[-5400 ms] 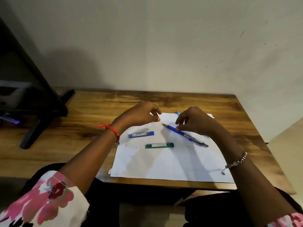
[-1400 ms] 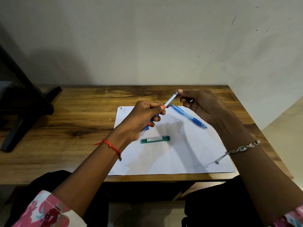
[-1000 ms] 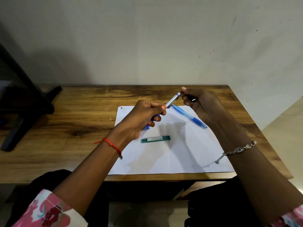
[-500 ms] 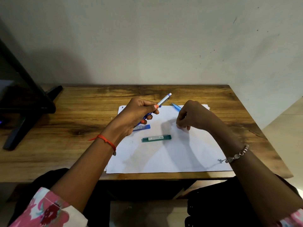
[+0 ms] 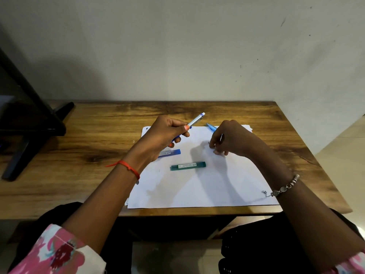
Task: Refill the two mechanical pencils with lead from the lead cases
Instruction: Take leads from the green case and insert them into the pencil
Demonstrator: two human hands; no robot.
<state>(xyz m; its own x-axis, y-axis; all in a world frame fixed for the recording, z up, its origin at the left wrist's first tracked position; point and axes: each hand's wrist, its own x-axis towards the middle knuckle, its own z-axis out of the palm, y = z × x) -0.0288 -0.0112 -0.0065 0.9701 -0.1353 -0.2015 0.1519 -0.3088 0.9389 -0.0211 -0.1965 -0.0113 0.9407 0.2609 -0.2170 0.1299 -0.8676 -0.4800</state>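
Observation:
My left hand (image 5: 165,133) grips a blue mechanical pencil (image 5: 195,119), its silver rear end pointing up and to the right. My right hand (image 5: 230,138) rests low on the white paper (image 5: 207,186), fingers pinched around a small dark piece, apparently the pencil's cap. A second, lighter blue pencil (image 5: 210,126) lies behind my right hand, mostly hidden. A blue lead case (image 5: 170,152) lies partly under my left hand. A green lead case (image 5: 188,166) lies flat on the paper in front of both hands.
The paper lies on a wooden table (image 5: 88,155) against a plain wall. A black stand (image 5: 29,123) occupies the table's left end. The table's right edge drops off to a pale floor.
My right hand pulled the small piece off the pencil's rear end and dropped from beside it down onto the paper. My left hand still holds the pencil, shifted slightly left.

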